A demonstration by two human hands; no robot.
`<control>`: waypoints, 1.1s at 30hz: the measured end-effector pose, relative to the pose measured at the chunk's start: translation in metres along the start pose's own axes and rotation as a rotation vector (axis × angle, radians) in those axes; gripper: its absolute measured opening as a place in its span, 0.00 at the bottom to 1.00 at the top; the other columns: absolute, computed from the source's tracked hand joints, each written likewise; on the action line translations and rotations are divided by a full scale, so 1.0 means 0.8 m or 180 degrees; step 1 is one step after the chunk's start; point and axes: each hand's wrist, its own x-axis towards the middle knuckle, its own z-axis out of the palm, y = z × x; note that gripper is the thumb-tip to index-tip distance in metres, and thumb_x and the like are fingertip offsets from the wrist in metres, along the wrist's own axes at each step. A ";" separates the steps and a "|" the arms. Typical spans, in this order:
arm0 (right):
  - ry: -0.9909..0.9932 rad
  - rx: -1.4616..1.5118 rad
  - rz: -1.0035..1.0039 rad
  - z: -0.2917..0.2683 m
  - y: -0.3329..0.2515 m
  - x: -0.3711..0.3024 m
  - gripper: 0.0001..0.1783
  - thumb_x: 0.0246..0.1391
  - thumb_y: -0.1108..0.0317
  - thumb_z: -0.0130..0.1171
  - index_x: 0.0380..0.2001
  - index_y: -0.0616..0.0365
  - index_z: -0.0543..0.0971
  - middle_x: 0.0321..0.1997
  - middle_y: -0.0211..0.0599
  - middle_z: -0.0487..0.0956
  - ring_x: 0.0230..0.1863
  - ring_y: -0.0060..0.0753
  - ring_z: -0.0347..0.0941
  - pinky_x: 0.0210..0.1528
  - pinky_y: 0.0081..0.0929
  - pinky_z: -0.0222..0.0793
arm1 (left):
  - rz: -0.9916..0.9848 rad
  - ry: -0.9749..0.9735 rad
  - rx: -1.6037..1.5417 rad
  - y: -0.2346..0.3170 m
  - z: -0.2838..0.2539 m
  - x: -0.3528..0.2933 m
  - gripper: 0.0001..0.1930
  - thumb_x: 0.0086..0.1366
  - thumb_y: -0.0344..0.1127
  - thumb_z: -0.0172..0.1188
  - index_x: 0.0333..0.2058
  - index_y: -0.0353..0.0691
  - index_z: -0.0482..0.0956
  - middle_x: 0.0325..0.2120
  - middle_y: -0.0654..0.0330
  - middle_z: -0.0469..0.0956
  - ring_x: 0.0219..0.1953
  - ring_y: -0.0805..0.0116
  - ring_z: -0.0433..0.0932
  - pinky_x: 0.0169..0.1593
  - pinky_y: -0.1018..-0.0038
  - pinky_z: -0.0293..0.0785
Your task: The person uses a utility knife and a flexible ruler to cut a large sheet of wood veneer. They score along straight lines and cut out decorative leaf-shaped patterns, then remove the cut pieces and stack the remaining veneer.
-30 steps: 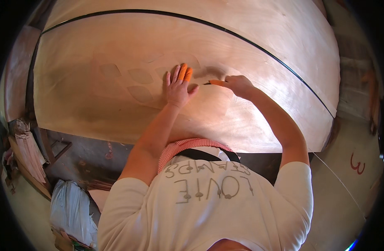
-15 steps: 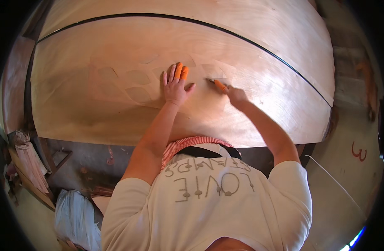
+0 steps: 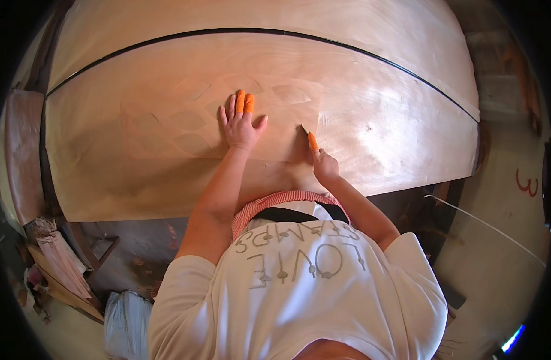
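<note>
My left hand (image 3: pixel 241 127) lies flat with spread fingers on a thin template sheet (image 3: pixel 277 133) with leaf-shaped openings. Orange covers wrap two of its fingers. To its right, my right hand (image 3: pixel 326 165) is closed round a small knife (image 3: pixel 304 128), whose dark tip points up and left over the sheet. An orange part shows along the front of that grip; I cannot tell whether it is a finger cover or the handle. One leaf-shaped opening (image 3: pixel 290 93) is just above the knife, and another (image 3: pixel 191 144) lies left of my left hand.
Under the template is a broad pale wood veneer sheet (image 3: pixel 401 150). A black strip (image 3: pixel 323 37) curves across the work surface farther back. At the lower left are bundled veneer strips (image 3: pixel 62 258) and a pale blue plastic bag (image 3: pixel 126 324). A thin white rod (image 3: pixel 485 228) shows at the right.
My right hand and the knife have moved nearer to my body, away from the upper right leaf-shaped opening, which now shows whole. My left hand stays flat on the template.
</note>
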 end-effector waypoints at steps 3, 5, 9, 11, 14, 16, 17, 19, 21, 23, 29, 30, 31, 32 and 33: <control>0.0328 -0.0592 -0.0707 0.006 0.006 -0.007 0.21 0.59 0.55 0.30 0.38 0.59 0.68 0.35 0.52 0.73 0.33 0.50 0.72 0.34 0.41 0.68 | 0.0006 -0.0027 -0.0042 0.000 0.002 -0.001 0.30 0.46 0.52 0.59 0.48 0.47 0.68 0.54 0.60 0.61 0.58 0.62 0.56 0.58 0.54 0.46; 0.0239 -0.0346 -0.0516 -0.004 0.000 -0.012 0.20 0.59 0.56 0.31 0.39 0.59 0.68 0.35 0.52 0.73 0.33 0.49 0.72 0.33 0.40 0.68 | -0.0003 -0.0051 -0.0050 0.000 0.003 -0.001 0.31 0.46 0.52 0.58 0.49 0.47 0.67 0.55 0.60 0.61 0.58 0.62 0.56 0.59 0.54 0.44; 0.0042 0.0402 -0.0545 -0.013 0.019 -0.001 0.20 0.56 0.61 0.39 0.49 0.59 0.63 0.32 0.50 0.74 0.31 0.48 0.72 0.30 0.39 0.68 | -0.0005 -0.0081 -0.0017 0.001 0.003 -0.001 0.31 0.46 0.52 0.58 0.49 0.47 0.67 0.55 0.60 0.60 0.58 0.61 0.56 0.59 0.54 0.45; 0.0534 0.0661 -0.0874 -0.024 0.030 -0.005 0.26 0.53 0.62 0.44 0.54 0.57 0.57 0.28 0.49 0.75 0.28 0.49 0.72 0.28 0.40 0.67 | 0.0004 -0.0088 0.0000 0.001 0.001 -0.001 0.31 0.47 0.52 0.58 0.49 0.46 0.67 0.55 0.60 0.60 0.58 0.61 0.56 0.59 0.54 0.45; 0.1080 0.0484 -0.1097 -0.055 0.021 0.005 0.35 0.49 0.63 0.50 0.59 0.56 0.50 0.21 0.46 0.75 0.23 0.50 0.72 0.25 0.42 0.67 | -0.0007 -0.0094 0.0028 -0.001 0.000 -0.001 0.30 0.47 0.53 0.57 0.49 0.46 0.67 0.55 0.60 0.60 0.58 0.61 0.56 0.58 0.54 0.45; 0.1416 0.0290 -0.1164 -0.066 0.014 0.031 0.38 0.48 0.62 0.53 0.60 0.54 0.49 0.18 0.45 0.74 0.20 0.50 0.71 0.22 0.43 0.66 | -0.0009 -0.0102 0.0032 -0.001 0.001 -0.001 0.30 0.48 0.53 0.57 0.49 0.46 0.67 0.55 0.59 0.59 0.58 0.61 0.56 0.58 0.54 0.46; 0.1468 0.0219 -0.1066 -0.071 0.006 0.047 0.35 0.47 0.62 0.54 0.58 0.54 0.53 0.19 0.45 0.74 0.21 0.49 0.71 0.22 0.41 0.67 | 0.0003 -0.0105 0.0028 -0.001 0.001 0.000 0.30 0.47 0.53 0.57 0.49 0.46 0.67 0.55 0.59 0.59 0.59 0.61 0.56 0.58 0.54 0.46; 0.1561 0.0084 -0.0881 -0.080 -0.012 0.075 0.30 0.46 0.62 0.56 0.54 0.54 0.61 0.20 0.44 0.75 0.21 0.47 0.72 0.23 0.39 0.67 | 0.0021 -0.0115 0.0038 -0.001 0.001 0.002 0.30 0.47 0.53 0.57 0.48 0.46 0.67 0.55 0.59 0.60 0.59 0.61 0.56 0.58 0.54 0.46; 0.1817 -0.0011 -0.1064 -0.074 -0.013 0.096 0.23 0.44 0.62 0.58 0.45 0.54 0.69 0.18 0.42 0.74 0.20 0.44 0.72 0.22 0.36 0.66 | 0.0032 -0.0083 0.0075 -0.001 0.001 0.002 0.30 0.47 0.53 0.58 0.49 0.47 0.68 0.55 0.60 0.60 0.58 0.62 0.56 0.57 0.55 0.48; 0.1979 0.0059 -0.1219 -0.073 -0.016 0.100 0.16 0.42 0.62 0.59 0.37 0.53 0.74 0.19 0.39 0.75 0.21 0.41 0.72 0.22 0.33 0.67 | 0.0030 -0.0110 0.0102 -0.001 0.000 0.001 0.31 0.47 0.53 0.58 0.50 0.47 0.67 0.55 0.60 0.60 0.58 0.62 0.57 0.57 0.56 0.48; 0.2030 0.0419 -0.1719 -0.095 -0.030 0.054 0.09 0.38 0.68 0.60 0.28 0.53 0.76 0.22 0.37 0.75 0.23 0.40 0.72 0.23 0.32 0.67 | -0.0154 -0.0241 0.0007 -0.003 -0.002 0.002 0.38 0.46 0.54 0.58 0.54 0.44 0.59 0.57 0.55 0.56 0.59 0.62 0.55 0.58 0.57 0.47; 0.1925 0.0460 -0.1821 -0.102 -0.034 0.040 0.09 0.38 0.69 0.60 0.28 0.53 0.76 0.21 0.38 0.74 0.22 0.40 0.72 0.23 0.32 0.67 | -0.0230 -0.0278 -0.0038 -0.002 -0.004 0.002 0.39 0.46 0.54 0.58 0.55 0.43 0.58 0.57 0.54 0.55 0.59 0.62 0.54 0.59 0.57 0.47; 0.1807 0.0503 -0.1865 -0.110 -0.043 0.024 0.09 0.37 0.70 0.60 0.27 0.54 0.75 0.21 0.39 0.74 0.21 0.40 0.72 0.22 0.31 0.67 | -0.0306 -0.0317 -0.0082 -0.001 -0.004 0.002 0.40 0.46 0.55 0.58 0.56 0.42 0.56 0.57 0.53 0.55 0.59 0.61 0.54 0.59 0.58 0.46; 0.1707 0.0483 -0.1996 -0.112 -0.047 0.012 0.09 0.37 0.70 0.60 0.27 0.53 0.75 0.20 0.38 0.74 0.21 0.40 0.72 0.22 0.31 0.67 | -0.0320 -0.0346 -0.0077 0.000 -0.004 0.001 0.41 0.46 0.55 0.58 0.56 0.41 0.55 0.57 0.53 0.54 0.60 0.61 0.53 0.59 0.58 0.46; 0.1618 0.0464 -0.2120 -0.115 -0.051 0.002 0.08 0.37 0.70 0.60 0.26 0.53 0.75 0.20 0.38 0.74 0.21 0.40 0.72 0.22 0.31 0.67 | -0.0322 -0.0371 -0.0076 0.000 -0.004 0.002 0.42 0.46 0.55 0.58 0.56 0.39 0.55 0.57 0.52 0.54 0.60 0.61 0.52 0.60 0.58 0.45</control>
